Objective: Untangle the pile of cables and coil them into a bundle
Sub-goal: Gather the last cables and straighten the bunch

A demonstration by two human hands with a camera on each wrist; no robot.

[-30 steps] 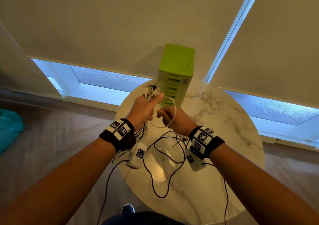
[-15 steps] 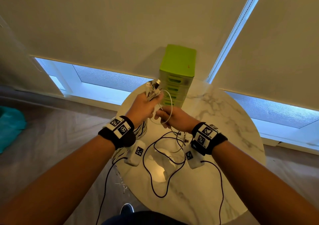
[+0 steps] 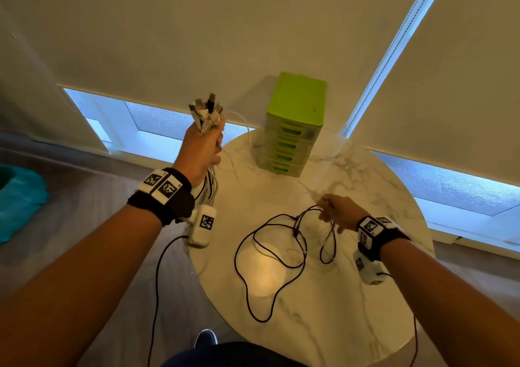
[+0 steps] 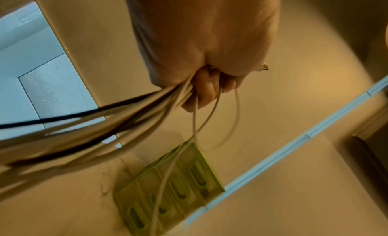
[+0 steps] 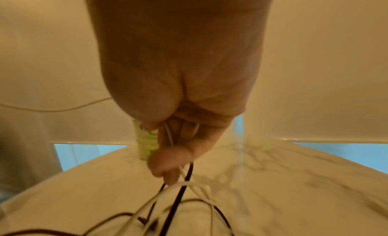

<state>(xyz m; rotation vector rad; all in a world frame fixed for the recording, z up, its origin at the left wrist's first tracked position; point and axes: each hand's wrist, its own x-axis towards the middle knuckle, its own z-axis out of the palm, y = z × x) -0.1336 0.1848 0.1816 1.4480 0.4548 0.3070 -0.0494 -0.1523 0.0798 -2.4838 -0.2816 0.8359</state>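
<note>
My left hand (image 3: 203,147) is raised above the table's left edge and grips a bundle of white and black cables (image 3: 209,186); several plugs (image 3: 206,110) stick up from the fist. In the left wrist view the cables (image 4: 117,120) trail out under my curled fingers (image 4: 201,90). My right hand (image 3: 339,211) is low over the marble table (image 3: 365,310) and pinches a black cable (image 3: 270,257) and a thin white cable (image 5: 184,184). The black cable lies in loose loops on the table. A thin white cable (image 3: 247,133) arcs from my left hand toward the table.
A green mini drawer unit (image 3: 295,124) stands at the table's far edge, between my hands. Roller blinds hang behind it. The table's left edge drops to a wood floor, with a teal object (image 3: 19,197) at far left. Black wires hang from the wrist cameras.
My hands have parted. The left hand rose up and left with the bundle. The right hand dropped right toward the table, drawing out the cables it pinches.
</note>
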